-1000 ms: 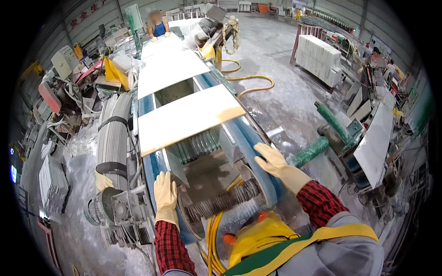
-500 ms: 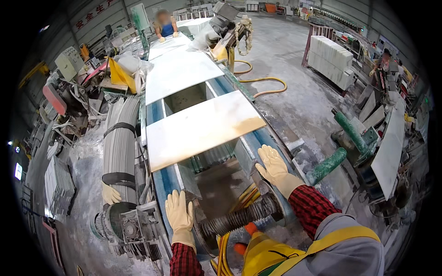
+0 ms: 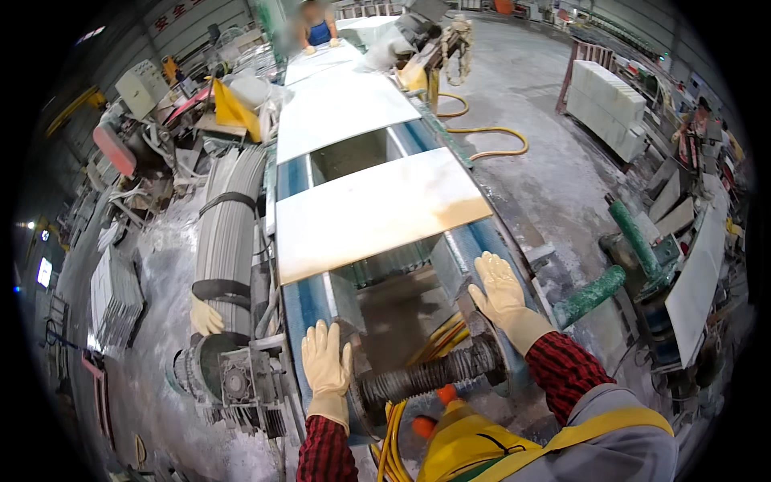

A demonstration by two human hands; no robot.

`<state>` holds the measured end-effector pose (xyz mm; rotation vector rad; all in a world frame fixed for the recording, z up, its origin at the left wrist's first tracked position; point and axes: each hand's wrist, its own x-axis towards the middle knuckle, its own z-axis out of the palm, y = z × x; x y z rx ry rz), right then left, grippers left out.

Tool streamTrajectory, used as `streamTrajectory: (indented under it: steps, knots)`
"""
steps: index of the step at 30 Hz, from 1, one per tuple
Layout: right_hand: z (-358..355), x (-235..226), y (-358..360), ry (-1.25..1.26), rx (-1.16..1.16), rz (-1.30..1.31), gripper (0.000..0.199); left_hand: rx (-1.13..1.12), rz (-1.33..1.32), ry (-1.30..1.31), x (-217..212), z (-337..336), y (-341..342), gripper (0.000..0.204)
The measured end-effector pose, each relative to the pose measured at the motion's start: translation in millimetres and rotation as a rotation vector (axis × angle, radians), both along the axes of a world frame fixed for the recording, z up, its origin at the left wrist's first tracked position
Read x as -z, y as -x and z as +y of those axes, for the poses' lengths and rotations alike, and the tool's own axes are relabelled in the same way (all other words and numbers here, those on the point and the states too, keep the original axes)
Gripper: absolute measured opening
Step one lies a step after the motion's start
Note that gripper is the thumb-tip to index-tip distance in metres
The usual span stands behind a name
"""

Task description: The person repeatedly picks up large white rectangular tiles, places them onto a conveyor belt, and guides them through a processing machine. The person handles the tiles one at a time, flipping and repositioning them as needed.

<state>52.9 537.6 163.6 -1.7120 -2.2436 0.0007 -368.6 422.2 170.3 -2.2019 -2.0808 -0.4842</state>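
Note:
My left hand (image 3: 326, 365), in a cream rubber glove, lies with fingers stretched on the left blue belt (image 3: 307, 304) of a conveyor. On the right blue belt (image 3: 474, 241), my right hand (image 3: 506, 299) is spread flat in a matching glove. Neither holds anything. Just beyond my fingertips, apart from both hands, a white stone slab (image 3: 373, 213) with a tan stain at its right near corner bridges the two belts. Farther along lies another white slab (image 3: 345, 108). Between my wrists runs a dark ribbed roller (image 3: 430, 371).
A co-worker (image 3: 319, 28) stands at the far end, hands on a slab. Left stand a strapped grey bundle (image 3: 229, 233), a loose glove (image 3: 206, 315) and a motor (image 3: 237, 381). Green padded bars (image 3: 590, 296) jut in from the right. Yellow hoses (image 3: 392, 442) hang below the roller.
The whole view has shifted slightly, so the scene sits farther right. Both hands keep about the same place on the belts, and the near slab shows no clear movement along them.

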Motion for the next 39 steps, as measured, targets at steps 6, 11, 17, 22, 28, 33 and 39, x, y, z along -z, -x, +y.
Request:
streamTrajectory:
  steps: [6,11,17,22,28,33,39]
  knots:
    - [-1.7,-1.7,6.5,-0.063,-0.026,0.026,0.068,0.002,-0.024,-0.021,-4.8,-5.6,3.0,0.055]
    - [-0.4,0.2,7.4,-0.173,-0.086,0.063,0.067,0.008,-0.034,-0.068,-4.5,-7.9,7.8,0.054]
    - [-11.8,-22.8,6.9,-0.138,-0.022,0.195,0.054,0.062,-0.056,-0.041,-26.4,4.3,-14.8,0.048]
    - [-11.6,-33.6,-0.9,-0.031,-0.012,0.212,0.061,0.101,-0.001,-0.004,13.2,-6.1,3.0,0.053]
    - [-14.5,-3.0,-5.0,-0.081,-0.052,0.227,0.063,0.021,0.052,0.077,16.2,-13.9,5.1,0.051]
    - [-16.4,2.6,-3.9,-0.088,-0.025,0.206,0.065,0.182,-0.014,-0.047,-5.3,-13.4,1.6,0.045]
    - [-13.4,-5.4,3.7,-0.101,-0.051,0.199,0.062,0.035,0.007,0.081,9.1,-18.4,13.8,0.049]
